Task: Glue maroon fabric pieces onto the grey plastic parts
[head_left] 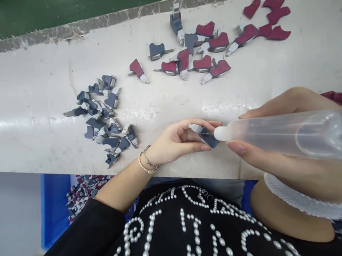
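Observation:
My left hand (177, 141) pinches a small blue-grey plastic part (209, 137) with a light grey end, over the near edge of the white table. In my right hand (296, 154) is a translucent squeeze bottle (279, 134), lying nearly level. Its white nozzle points left and meets the blue-grey part; whether any liquid comes out I cannot tell. Left of my left hand lies a pile of similar blue-grey parts (110, 141). Beyond my hands are several parts with dark red faces (203, 63), mixed with a few blue-grey ones.
Loose dark red pieces (278, 33) lie at the far right, and more red pieces (341, 98) sit behind my right hand. A blue bin (55, 210) below the table's near edge holds many mixed parts. The white table (35, 114) has a worn far edge beside a green surface.

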`<action>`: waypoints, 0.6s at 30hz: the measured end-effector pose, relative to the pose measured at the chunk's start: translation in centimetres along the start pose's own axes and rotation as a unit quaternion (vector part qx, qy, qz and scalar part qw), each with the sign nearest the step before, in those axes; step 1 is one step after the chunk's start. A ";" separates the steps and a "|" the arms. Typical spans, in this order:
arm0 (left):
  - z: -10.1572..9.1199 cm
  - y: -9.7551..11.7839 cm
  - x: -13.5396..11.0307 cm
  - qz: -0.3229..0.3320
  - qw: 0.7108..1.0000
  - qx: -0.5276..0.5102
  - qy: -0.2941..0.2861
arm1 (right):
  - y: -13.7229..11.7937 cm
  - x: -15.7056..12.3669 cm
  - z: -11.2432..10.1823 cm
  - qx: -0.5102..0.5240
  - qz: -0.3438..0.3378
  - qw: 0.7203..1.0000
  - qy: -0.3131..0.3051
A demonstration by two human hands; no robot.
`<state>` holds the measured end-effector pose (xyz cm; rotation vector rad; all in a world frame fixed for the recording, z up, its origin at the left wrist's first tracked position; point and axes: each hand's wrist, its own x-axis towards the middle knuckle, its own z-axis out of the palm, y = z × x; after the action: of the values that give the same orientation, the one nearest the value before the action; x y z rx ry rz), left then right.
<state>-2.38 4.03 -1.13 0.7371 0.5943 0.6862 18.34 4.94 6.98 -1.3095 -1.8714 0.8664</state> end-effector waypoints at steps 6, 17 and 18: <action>0.1 0.0 0.0 0.000 1.000 0.007 0.017 | -0.5 0.1 -0.4 -0.009 0.028 1.000 0.006; 0.0 0.0 0.1 0.008 1.000 0.009 0.018 | -0.4 -0.7 -0.3 -0.011 0.024 0.999 -0.025; 0.0 -0.1 0.1 0.013 1.000 0.011 0.017 | -0.4 -0.7 -0.4 -0.010 0.021 0.999 -0.028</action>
<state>-2.30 4.11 -1.25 0.7567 0.6253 0.7176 18.67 4.21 7.41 -1.3543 -1.9064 0.9173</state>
